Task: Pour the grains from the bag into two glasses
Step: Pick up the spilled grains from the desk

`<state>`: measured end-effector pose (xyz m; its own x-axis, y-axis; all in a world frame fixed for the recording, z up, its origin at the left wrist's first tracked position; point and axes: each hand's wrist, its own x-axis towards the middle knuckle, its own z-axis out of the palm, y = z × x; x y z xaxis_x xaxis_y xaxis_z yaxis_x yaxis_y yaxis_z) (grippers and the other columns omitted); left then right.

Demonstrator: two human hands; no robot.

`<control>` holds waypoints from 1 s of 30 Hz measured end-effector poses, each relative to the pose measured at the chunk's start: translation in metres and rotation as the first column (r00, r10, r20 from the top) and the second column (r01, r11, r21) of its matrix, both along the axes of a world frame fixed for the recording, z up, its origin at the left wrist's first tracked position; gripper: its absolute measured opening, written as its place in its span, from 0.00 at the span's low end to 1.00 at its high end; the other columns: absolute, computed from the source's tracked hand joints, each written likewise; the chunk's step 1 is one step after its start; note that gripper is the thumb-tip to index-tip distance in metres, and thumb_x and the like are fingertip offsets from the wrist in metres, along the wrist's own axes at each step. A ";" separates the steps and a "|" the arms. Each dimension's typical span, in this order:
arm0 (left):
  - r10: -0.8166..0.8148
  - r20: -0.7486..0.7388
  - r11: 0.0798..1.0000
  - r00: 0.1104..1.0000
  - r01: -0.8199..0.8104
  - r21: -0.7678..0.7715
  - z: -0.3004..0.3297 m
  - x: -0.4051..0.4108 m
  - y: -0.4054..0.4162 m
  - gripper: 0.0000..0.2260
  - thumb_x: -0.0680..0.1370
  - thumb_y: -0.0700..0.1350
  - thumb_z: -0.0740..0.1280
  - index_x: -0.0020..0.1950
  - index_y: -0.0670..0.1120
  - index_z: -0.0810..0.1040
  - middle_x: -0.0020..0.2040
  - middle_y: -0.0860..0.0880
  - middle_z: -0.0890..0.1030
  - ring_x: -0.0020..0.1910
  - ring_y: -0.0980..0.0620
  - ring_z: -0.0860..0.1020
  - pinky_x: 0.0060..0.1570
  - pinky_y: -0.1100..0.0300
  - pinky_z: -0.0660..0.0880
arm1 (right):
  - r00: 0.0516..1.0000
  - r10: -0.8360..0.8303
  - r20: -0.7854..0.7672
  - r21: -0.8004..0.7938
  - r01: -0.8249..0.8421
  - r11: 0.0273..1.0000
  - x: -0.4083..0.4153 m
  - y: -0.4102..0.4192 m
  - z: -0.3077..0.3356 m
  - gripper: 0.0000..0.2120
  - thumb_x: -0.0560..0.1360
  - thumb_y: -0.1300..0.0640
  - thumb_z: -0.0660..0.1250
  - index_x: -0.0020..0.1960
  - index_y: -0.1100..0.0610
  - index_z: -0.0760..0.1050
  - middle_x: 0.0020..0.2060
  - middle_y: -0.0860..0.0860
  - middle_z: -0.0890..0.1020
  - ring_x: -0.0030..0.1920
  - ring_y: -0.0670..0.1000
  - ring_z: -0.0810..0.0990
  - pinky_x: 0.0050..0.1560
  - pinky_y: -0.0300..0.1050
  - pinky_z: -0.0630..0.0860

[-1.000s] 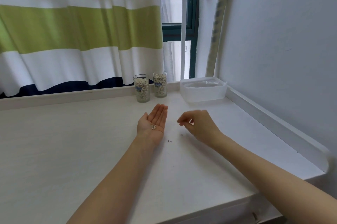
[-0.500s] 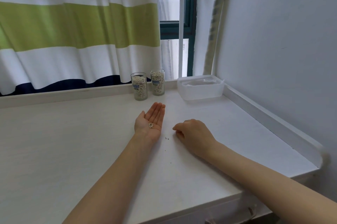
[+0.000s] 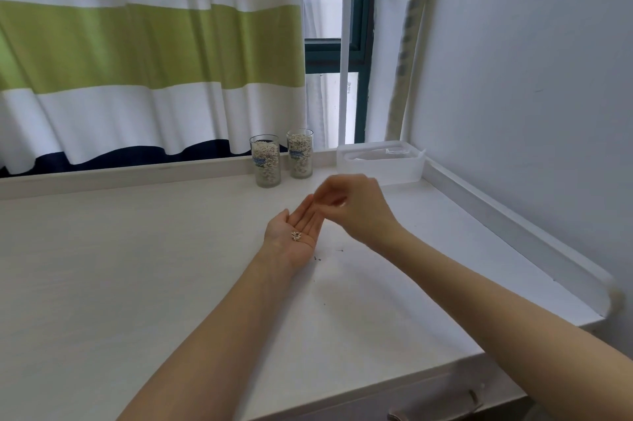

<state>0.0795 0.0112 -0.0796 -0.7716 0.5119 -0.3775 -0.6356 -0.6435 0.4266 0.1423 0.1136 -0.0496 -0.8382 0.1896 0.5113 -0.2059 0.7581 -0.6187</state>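
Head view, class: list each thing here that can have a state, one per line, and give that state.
Left glass: upright, nearly full of grains.
Right glass: upright, full of grains.
Left hand: palm up, fingers straight, a few grains on it.
Right hand: raised over the left fingertips, fingers curled; blurred, contents unclear.
Plastic tub: upright in the table corner, something clear inside.
Curtain: drawn across the window.

A white bench with a raised rim is carrying two glasses of grains, standing close together at its back edge. A clear plastic container is sitting in the back right corner. Some dark specks are lying near the middle.
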 end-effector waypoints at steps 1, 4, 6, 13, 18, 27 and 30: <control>-0.003 0.004 1.000 1.000 0.003 0.002 0.002 0.003 0.000 0.21 0.84 0.46 0.48 0.57 0.33 0.76 0.48 0.38 0.81 0.58 0.46 0.79 0.51 0.57 0.76 | 0.999 0.040 0.017 0.003 -0.040 0.999 -0.005 -0.005 0.004 0.06 0.69 0.66 0.70 0.42 0.58 0.82 0.36 0.49 0.84 0.35 0.38 0.80 0.41 0.25 0.73; 0.020 0.025 1.000 0.999 -0.021 0.011 0.005 0.006 -0.002 0.20 0.84 0.42 0.48 0.39 0.37 0.73 0.24 0.40 0.78 0.23 0.50 0.79 0.22 0.65 0.74 | 0.978 0.116 0.175 0.128 -0.139 0.982 -0.015 -0.014 0.005 0.11 0.71 0.68 0.64 0.45 0.57 0.83 0.40 0.51 0.85 0.40 0.45 0.81 0.45 0.31 0.74; 0.042 0.039 0.999 0.998 -0.043 0.026 0.004 0.003 -0.003 0.20 0.84 0.42 0.48 0.41 0.37 0.74 0.25 0.41 0.79 0.26 0.50 0.80 0.22 0.64 0.74 | 0.973 0.128 0.191 0.133 -0.155 0.979 -0.016 -0.014 0.002 0.14 0.72 0.68 0.61 0.48 0.56 0.83 0.43 0.51 0.85 0.44 0.46 0.81 0.49 0.35 0.75; 0.076 0.008 0.990 0.997 -0.076 0.123 -0.003 -0.009 -0.004 0.25 0.84 0.47 0.47 0.47 0.32 0.77 0.37 0.37 0.83 0.64 0.42 0.75 0.58 0.51 0.74 | 0.960 -0.166 0.227 0.306 0.092 0.947 0.009 0.023 -0.033 0.11 0.78 0.61 0.61 0.55 0.57 0.81 0.52 0.52 0.84 0.54 0.53 0.79 0.58 0.47 0.73; 0.077 -0.012 0.990 0.997 -0.075 0.116 -0.005 -0.010 -0.003 0.25 0.84 0.47 0.47 0.46 0.32 0.77 0.40 0.38 0.83 0.64 0.42 0.75 0.59 0.52 0.73 | 0.931 -0.117 0.345 0.465 -0.062 0.883 0.034 0.015 -0.059 0.14 0.81 0.59 0.52 0.59 0.58 0.75 0.54 0.55 0.81 0.54 0.58 0.78 0.56 0.52 0.72; 0.087 -0.048 0.993 0.995 -0.083 0.085 -0.008 -0.009 -0.001 0.25 0.84 0.48 0.47 0.47 0.33 0.77 0.33 0.38 0.83 0.53 0.43 0.78 0.60 0.54 0.74 | 0.956 -0.066 0.285 0.613 -0.129 0.779 0.065 0.014 -0.062 0.13 0.79 0.63 0.54 0.54 0.59 0.77 0.48 0.54 0.82 0.47 0.59 0.78 0.50 0.52 0.73; 0.099 -0.056 0.992 0.993 -0.094 0.087 -0.008 -0.009 -0.001 0.25 0.84 0.48 0.46 0.47 0.33 0.77 0.33 0.38 0.83 0.53 0.43 0.78 0.59 0.54 0.74 | 0.953 -0.116 0.279 0.625 -0.088 0.776 0.065 0.013 -0.058 0.13 0.76 0.66 0.55 0.51 0.60 0.78 0.44 0.58 0.82 0.46 0.61 0.78 0.48 0.51 0.72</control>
<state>0.0704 0.0100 -0.0877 -0.8392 0.4616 -0.2874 -0.5432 -0.7359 0.4042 0.2072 0.1262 -0.1077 -0.9635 -0.0726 0.2579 -0.0844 0.9958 -0.0352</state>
